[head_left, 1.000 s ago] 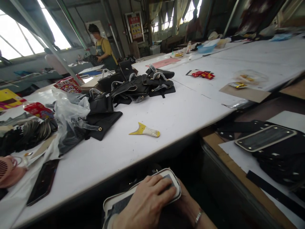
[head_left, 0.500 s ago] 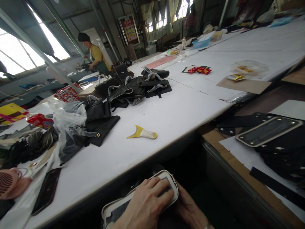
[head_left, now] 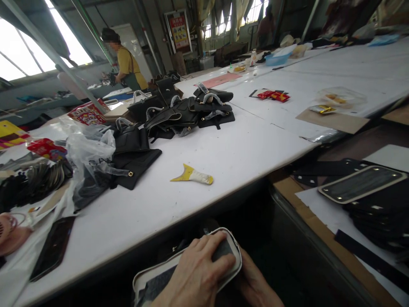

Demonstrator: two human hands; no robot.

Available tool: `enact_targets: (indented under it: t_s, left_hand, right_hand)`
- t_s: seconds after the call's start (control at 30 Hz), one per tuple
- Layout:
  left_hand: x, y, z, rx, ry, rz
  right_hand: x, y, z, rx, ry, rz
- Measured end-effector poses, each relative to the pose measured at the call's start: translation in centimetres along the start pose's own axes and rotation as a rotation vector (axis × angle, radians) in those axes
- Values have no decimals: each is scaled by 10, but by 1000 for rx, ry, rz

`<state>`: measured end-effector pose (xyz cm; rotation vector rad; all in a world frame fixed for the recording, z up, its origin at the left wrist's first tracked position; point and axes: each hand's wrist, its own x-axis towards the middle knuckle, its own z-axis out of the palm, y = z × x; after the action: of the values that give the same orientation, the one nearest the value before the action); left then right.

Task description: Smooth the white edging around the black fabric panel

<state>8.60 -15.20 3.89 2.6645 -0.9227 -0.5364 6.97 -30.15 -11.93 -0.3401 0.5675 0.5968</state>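
Observation:
A bag (head_left: 179, 266) with a cream rim, rounded corners and a dark grey panel lies low in front of me, below the table edge. My left hand (head_left: 198, 268) is over its upper face, fingers bent across the panel and thumb pressed near the right end. Around the right edge of the bag my right hand (head_left: 255, 279) is closed, its fingertips hidden behind the rim. Beyond the hands, on the white table (head_left: 128, 230), rests a yellow fork-ended piece (head_left: 191, 175) with a whitish wrapped handle.
Black handbags (head_left: 188, 113) with wrapped handles crowd the table, beside a clear plastic bag (head_left: 86, 149). A phone (head_left: 54, 247) and pink fan (head_left: 12, 236) lie at left. Dark panels (head_left: 364, 183) are stacked at right. A person in yellow (head_left: 129, 64) stands at the back.
The view has shifted slightly, so the table things sit a little differently in frame. The left fingers have shifted a little on the bag; both hands keep hold.

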Motion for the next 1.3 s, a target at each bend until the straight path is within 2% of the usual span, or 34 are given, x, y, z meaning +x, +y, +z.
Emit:
enact_targets:
  t_s: [0.1,0.27,0.43,0.53,0.63,0.77,0.9,1.07,1.2,1.3]
  left_hand:
    - [4,4,-7,22,-24,15]
    - [3,8,-18,30,-43,25]
    - [-1,5,-15,31,-8,77]
    - [-2,4,-10,15,22,55]
    - [-5,0,-6,-16,16,67]
    - [-9,-9,-8,-106,22,92]
    - [-11,-16,-15,-214,6,86]
    - [-11,-20,-19,-247,28,120]
    - [-11,-21,-15,-225,47,133]
    - [-9,-20,-7,-182,73,123]
  right_hand:
    - [-12,-2,9,-42,59,-120]
    - [-35,-1,31,-209,-23,-38]
    - [-57,-5,18,-730,222,-304]
    - [-70,-11,12,-974,245,-383]
    - [-78,-16,20,-1240,250,-446]
    - [-83,-18,44,-1515,276,-655]
    - [-83,-20,58,-1549,305,-638]
    - [-75,-25,50,-1581,412,-619]
    - [-77,-32,52,-1643,332,-537]
    - [-78,-34,60,-1691,276,-611]
